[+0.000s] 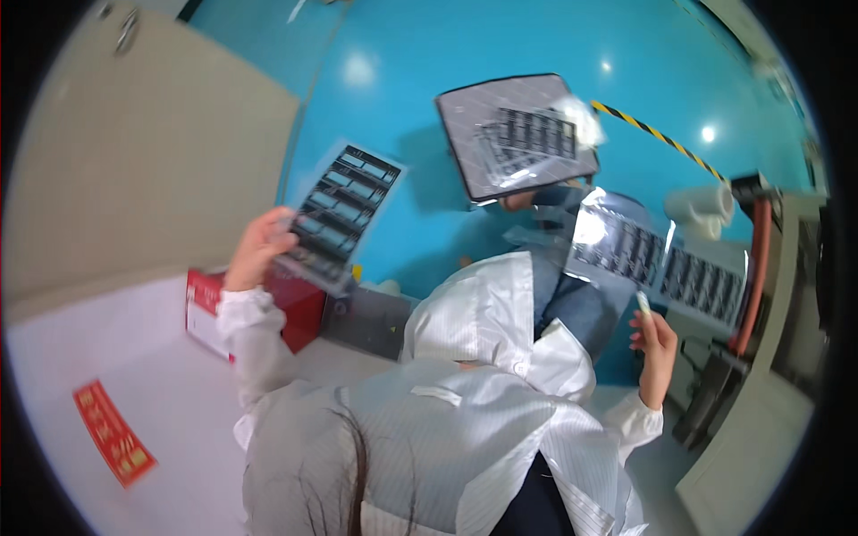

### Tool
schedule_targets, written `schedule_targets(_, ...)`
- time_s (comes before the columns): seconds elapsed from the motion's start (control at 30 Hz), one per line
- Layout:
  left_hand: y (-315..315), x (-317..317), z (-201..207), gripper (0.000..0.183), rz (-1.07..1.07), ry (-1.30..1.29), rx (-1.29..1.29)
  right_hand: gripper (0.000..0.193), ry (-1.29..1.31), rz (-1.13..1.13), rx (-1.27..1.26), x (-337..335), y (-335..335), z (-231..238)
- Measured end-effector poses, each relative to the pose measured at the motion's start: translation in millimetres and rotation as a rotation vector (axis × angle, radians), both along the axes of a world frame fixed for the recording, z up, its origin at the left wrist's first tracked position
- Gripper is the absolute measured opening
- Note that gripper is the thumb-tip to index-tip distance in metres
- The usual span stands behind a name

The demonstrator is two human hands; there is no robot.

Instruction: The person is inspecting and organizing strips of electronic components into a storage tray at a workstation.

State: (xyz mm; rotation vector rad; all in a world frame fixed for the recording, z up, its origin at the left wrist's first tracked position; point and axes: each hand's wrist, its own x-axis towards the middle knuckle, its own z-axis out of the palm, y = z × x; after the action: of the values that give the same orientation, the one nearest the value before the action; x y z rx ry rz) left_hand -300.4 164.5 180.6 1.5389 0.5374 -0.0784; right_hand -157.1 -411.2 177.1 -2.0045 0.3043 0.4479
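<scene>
My left hand (257, 248) is closed on the lower edge of a clear plastic sheet (350, 198) that carries rows of black frame-shaped pieces. The sheet is tilted, out to the left above the blue floor. My right hand (657, 353) pinches a short, thin white stick (644, 306); its exact kind is unclear. Close beyond that hand, a similar clear sheet (617, 246) with black pieces lies over my knees. Another such sheet (704, 284) sits beside it to the right, partly overlapped.
A grey quilted square surface with a dark rim (463, 112) stands ahead, bearing more sheets (536, 134) and crumpled white material (581, 121). At the left are a red box (299, 308), a dark grey box (366, 320) and a beige panel (161, 152). White rolls (702, 207) stand right.
</scene>
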Motion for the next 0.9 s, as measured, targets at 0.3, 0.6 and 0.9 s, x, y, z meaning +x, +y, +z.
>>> schedule_targets(0.3, -115, -115, -128, 0.023, 0.580, 0.268, -0.393, 0.054, 0.044, -0.260, 0.596, 19, -48, -88)
schedule_targets(0.6, -162, -224, -277, 0.016, 0.915, 0.374, -0.473, 0.052, -0.075, -0.414, 0.737, 33, -38, -128)
schedule_targets(0.9, -205, -261, -429, 0.043, 0.974, 0.679, -0.474, 0.037, -0.149, -0.416, 0.618, 38, -29, -107)
